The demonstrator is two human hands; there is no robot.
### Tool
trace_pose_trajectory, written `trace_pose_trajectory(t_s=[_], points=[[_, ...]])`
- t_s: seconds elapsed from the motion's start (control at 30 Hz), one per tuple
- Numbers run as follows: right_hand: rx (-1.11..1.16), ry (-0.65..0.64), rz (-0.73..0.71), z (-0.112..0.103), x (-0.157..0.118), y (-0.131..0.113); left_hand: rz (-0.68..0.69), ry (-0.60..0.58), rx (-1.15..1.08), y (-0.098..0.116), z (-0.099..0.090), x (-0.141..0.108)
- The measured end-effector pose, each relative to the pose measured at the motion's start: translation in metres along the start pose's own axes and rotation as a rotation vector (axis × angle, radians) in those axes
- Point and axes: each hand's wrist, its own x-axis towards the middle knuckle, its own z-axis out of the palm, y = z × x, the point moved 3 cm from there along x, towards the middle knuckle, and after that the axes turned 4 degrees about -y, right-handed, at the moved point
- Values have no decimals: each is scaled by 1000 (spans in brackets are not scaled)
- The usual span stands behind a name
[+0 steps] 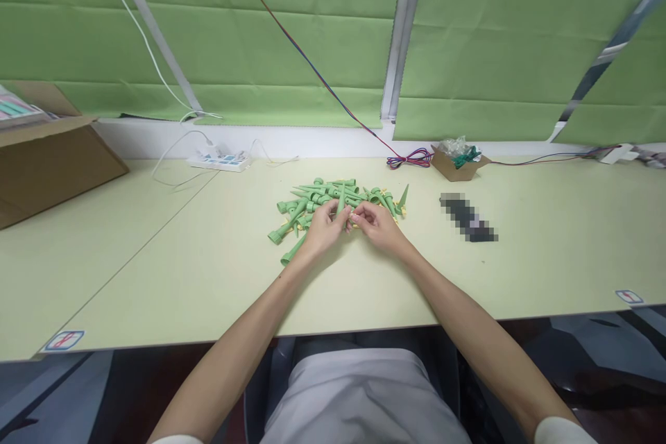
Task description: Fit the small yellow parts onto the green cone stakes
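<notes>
A heap of green plastic spikes (299, 208) lies on the pale table, with small yellow pieces (402, 211) among and beside them. My left hand (327, 225) is closed around one green spike (341, 198), its tip pointing up and away from me. Close against it, my right hand (379, 223) has its fingers pinched together at the spike's lower end. Whatever sits between those fingertips is too small to make out. Both hands are over the near side of the heap.
An open cardboard box (52, 163) stands at the far left. Behind the heap are a white power strip (221, 161), coiled red and blue wire (411, 158) and a small carton (458, 165). A blurred dark object (468, 218) lies right of the hands.
</notes>
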Motion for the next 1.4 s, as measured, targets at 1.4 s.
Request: trace_pose_trajectory(t_s=[1.4], points=[[83,242,35,-11,2,-3,27,57,236,-4,-3,0]])
